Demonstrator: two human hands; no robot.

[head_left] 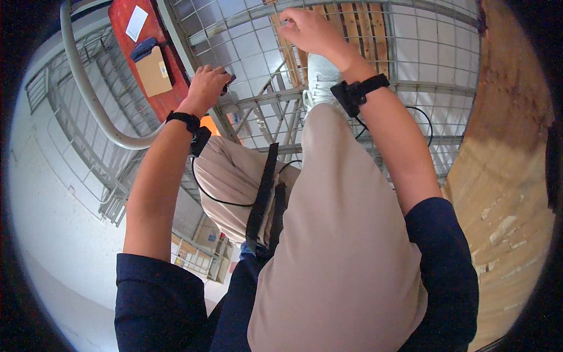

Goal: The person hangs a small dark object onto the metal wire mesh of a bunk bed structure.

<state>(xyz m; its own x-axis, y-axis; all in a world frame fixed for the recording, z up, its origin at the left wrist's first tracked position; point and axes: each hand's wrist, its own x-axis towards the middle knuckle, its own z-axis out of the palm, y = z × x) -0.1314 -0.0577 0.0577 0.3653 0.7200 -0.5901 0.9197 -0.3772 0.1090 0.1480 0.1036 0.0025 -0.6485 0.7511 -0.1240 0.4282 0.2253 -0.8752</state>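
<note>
My left hand (205, 88) is closed, its fingers curled round a small dark thing (228, 85) that shows only at its edge, beside the upright metal frame. Just left of it is a red surface (170, 92) carrying a brown cardboard piece (153, 73), a dark blue item (144, 49) and a white sheet (136, 23). Farther forward, my right hand (311, 34) reaches over the wire mesh (246, 56) with thumb and fingers bent but apart, nothing visible between them. Slatted wood (358, 29) lies beneath that hand. Both wrists wear black straps with small devices.
My bent knee and white shoe (322, 76) rest at the mesh with its metal bars. A curved grey tube (88, 97) runs along the left. A worn wooden panel (498, 176) stands at the right. Black cables (218, 202) hang near my legs.
</note>
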